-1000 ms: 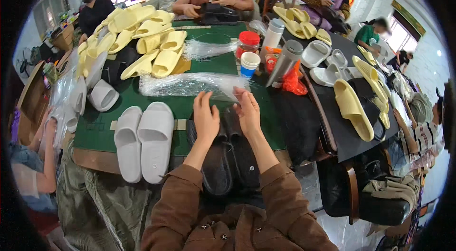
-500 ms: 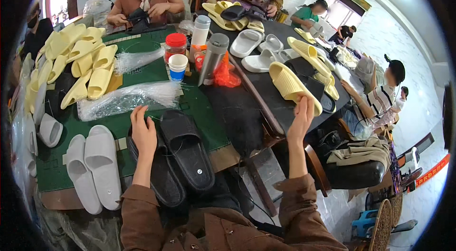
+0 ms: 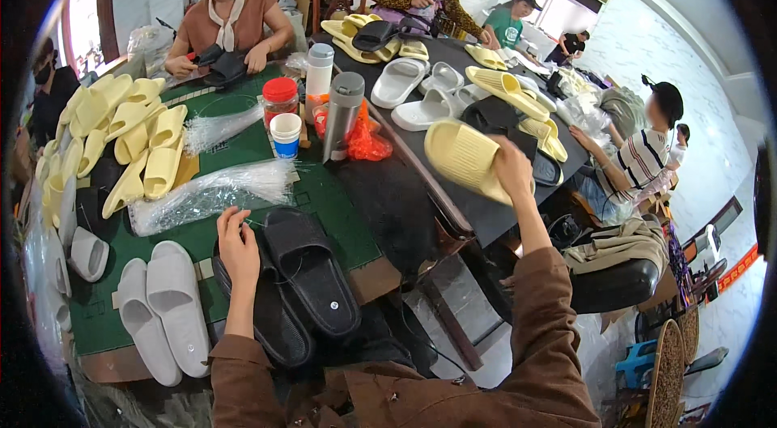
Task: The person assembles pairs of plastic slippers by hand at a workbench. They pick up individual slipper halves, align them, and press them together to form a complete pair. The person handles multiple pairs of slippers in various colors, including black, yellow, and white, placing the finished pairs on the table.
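My right hand (image 3: 511, 166) grips a pale yellow slipper (image 3: 463, 154) at its right end, above the dark table on the right. My left hand (image 3: 238, 246) is over the left slipper of a black pair, fingers bent together; a thin strand shows at its fingertips. The right black slipper (image 3: 312, 270) lies beside it, sole down, with a fine clear strand across its strap. To the left is a pair of light grey slippers (image 3: 180, 306). Behind my left hand lies a bundle of clear plastic strands (image 3: 214, 195) on the green mat (image 3: 324, 197).
Yellow slippers (image 3: 121, 116) are heaped at the left. A paper cup (image 3: 285, 136), a red-lidded jar (image 3: 280, 96) and a steel tumbler (image 3: 344, 116) stand mid-table. White slippers (image 3: 425, 108) lie on the dark table. A chair (image 3: 615, 282) with clothing stands at right; several people work around.
My right hand has turned and now holds the yellow slipper more firmly, bringing it slightly left and lower. My left hand stays by the black slippers; the whole view has shifted a little.
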A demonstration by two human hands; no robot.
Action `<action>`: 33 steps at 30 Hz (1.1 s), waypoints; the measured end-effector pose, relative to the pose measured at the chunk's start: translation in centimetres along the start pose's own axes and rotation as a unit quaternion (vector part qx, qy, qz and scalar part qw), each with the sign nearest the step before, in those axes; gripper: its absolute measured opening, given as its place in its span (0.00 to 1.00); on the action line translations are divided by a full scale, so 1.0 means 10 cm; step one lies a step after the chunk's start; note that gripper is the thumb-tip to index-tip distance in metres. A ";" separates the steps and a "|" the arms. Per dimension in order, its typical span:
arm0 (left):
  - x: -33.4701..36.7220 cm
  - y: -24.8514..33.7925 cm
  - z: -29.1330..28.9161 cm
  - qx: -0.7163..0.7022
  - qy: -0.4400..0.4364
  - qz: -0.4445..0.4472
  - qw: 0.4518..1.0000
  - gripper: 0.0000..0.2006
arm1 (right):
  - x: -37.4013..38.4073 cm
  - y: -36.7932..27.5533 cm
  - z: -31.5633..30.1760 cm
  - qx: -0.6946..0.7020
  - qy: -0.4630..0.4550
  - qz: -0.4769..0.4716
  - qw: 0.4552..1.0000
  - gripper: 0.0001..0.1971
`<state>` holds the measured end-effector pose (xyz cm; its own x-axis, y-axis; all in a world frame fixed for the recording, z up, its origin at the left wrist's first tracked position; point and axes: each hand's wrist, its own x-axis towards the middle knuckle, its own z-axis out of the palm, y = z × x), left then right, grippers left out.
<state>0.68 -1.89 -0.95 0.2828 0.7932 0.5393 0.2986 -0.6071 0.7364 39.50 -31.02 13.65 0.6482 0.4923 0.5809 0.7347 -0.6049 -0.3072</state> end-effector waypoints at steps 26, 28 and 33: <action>-0.47 1.26 -0.51 -0.053 -0.075 0.114 0.989 0.10 | 1.09 0.82 -0.02 -0.153 0.023 -0.019 0.988 0.14; -0.65 1.25 -0.54 0.004 -0.103 0.095 0.990 0.12 | 1.36 0.89 0.01 -0.126 -0.008 0.025 0.992 0.16; -1.03 1.09 -0.65 0.085 -0.188 -0.062 0.977 0.22 | 1.67 0.70 0.25 -0.119 -0.030 0.060 0.991 0.18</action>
<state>-4.88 -16.37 4.19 0.5395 0.8073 0.2391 0.4896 -0.5319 0.6909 55.93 -25.46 19.33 0.7433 0.4404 0.5035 0.5889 -0.7878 -0.1804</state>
